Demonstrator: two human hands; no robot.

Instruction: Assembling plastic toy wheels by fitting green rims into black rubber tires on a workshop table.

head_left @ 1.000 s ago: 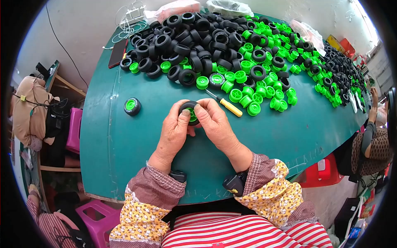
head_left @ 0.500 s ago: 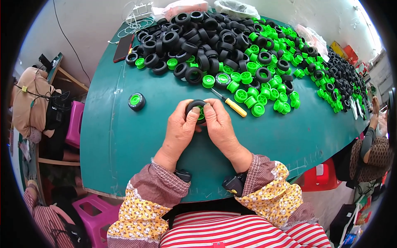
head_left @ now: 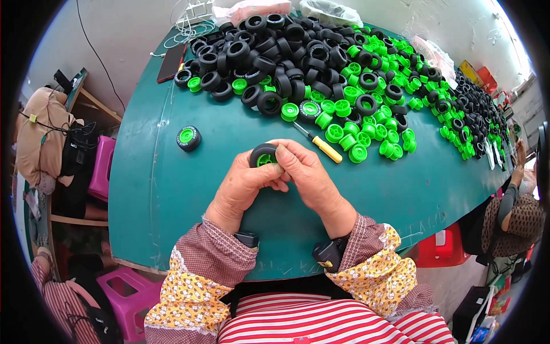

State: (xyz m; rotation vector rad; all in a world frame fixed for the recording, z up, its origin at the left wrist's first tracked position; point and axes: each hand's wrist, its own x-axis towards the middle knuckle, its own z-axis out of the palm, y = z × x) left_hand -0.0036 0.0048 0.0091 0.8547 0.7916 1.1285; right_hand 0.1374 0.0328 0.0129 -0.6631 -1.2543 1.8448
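1. Wheel, black tyre on green hub, clamped between left hand and right hand above the tabletop.
2. Screwdriver lies just right of the wheel; a finished wheel sits to its left.

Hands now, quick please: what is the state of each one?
Left hand: closed on the wheel, a black tyre with a green hub.
Right hand: closed on the same wheel, fingers over its top.

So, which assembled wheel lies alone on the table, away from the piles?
The black wheel with green hub, left of the hands; it lies apart from the piles.
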